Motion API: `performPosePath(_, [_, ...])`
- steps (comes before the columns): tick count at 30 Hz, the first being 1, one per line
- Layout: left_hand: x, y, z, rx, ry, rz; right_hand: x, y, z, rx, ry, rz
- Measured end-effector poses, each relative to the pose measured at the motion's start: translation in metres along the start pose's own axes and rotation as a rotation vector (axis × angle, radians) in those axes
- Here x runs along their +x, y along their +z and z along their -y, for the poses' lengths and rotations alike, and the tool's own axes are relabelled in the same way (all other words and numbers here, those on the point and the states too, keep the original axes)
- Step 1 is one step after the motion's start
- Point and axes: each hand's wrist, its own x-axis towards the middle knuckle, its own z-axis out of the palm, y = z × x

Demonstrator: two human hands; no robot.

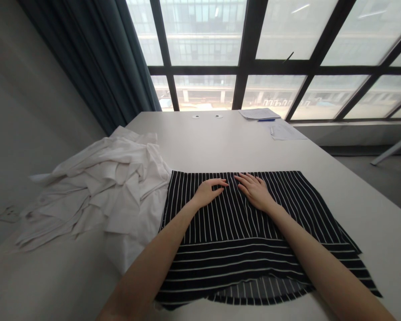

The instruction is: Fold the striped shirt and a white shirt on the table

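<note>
A black garment with thin white stripes (220,218) lies spread on the table in front of me. Stripes run lengthwise over its main part and crosswise on the band nearest me, where a curved opening shows the paler inner side. My left hand (207,192) rests on the cloth near its far edge, palm down, thumb and fingers apart with nothing visible between them. Close beside it on the right, my right hand (254,191) lies flat on the same cloth with its fingers spread. Small folds run through the fabric below my right hand.
A crumpled heap of white cloth (120,178) touches the garment's left side. Papers (259,114), a blue pen (266,120) and another sheet (287,132) lie at the table's (200,142) far right. Two round fittings (195,117) sit near the back edge, before windows and a dark curtain (96,58).
</note>
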Motion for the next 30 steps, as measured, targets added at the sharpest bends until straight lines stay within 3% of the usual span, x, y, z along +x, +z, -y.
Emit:
performPosePath(10, [-0.002, 0.001, 0.002, 0.222, 0.095, 0.076, -0.002, -0.002, -0.021, -0.081, 0.151, 0.055])
performPosePath(23, [-0.004, 0.002, 0.0, 0.511, 0.079, 0.225, -0.003, -0.001, -0.019, -0.1, 0.156, 0.036])
performPosePath(30, [-0.006, 0.004, -0.003, 0.61, 0.063, 0.245, -0.003, -0.003, -0.017, -0.099, 0.161, 0.027])
